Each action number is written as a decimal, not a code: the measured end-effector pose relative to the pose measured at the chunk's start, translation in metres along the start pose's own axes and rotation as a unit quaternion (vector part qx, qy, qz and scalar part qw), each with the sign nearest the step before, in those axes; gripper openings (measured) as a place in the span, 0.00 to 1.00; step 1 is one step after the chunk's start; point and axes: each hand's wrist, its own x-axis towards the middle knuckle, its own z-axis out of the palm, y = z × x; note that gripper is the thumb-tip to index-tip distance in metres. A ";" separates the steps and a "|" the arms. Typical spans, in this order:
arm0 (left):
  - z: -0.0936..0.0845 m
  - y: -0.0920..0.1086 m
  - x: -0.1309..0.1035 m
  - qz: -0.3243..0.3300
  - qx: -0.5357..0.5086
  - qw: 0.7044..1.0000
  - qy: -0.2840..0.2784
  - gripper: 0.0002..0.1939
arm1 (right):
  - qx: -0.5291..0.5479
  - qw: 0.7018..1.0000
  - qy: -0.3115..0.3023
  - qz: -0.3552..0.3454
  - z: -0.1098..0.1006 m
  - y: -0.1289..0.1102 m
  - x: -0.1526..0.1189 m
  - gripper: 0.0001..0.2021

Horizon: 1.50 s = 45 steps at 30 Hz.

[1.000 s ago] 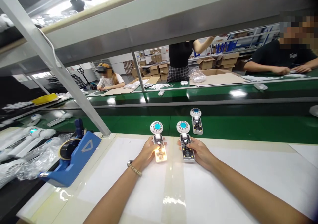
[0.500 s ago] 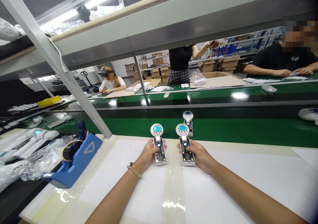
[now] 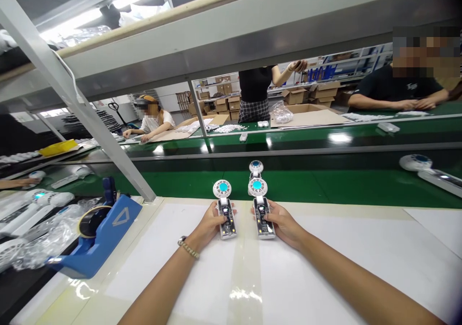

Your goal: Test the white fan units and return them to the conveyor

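Note:
My left hand (image 3: 210, 226) grips a handheld fan (image 3: 227, 226) by its see-through handle, thumb on the front, over the white worktop. Its round white head with a blue centre points away from me. In my right hand (image 3: 286, 226) is a second, similar fan (image 3: 264, 228), also held by the handle with the thumb on the front. Circuit parts and small yellow spots show in both handles. Just behind the right-hand fan, a third fan (image 3: 256, 165) lies on the green belt, its handle mostly hidden.
A blue tape dispenser (image 3: 108, 233) stands at left, beside white fans and clear plastic bags (image 3: 54, 238). Another fan (image 3: 440, 178) lies on the belt (image 3: 325, 185) at right. A slanted metal post (image 3: 108, 137) and overhead shelf (image 3: 216, 46) frame the view. Co-workers sit and stand across.
The belt fan behind my hands has shifted left relative to them, and the fan at far right has come further into view. Both hands keep their fans. The view has shifted slightly.

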 end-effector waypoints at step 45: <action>0.026 0.007 0.003 -0.064 -0.104 0.982 0.141 0.22 | 0.096 0.994 0.024 0.045 -0.005 -0.004 0.011 0.24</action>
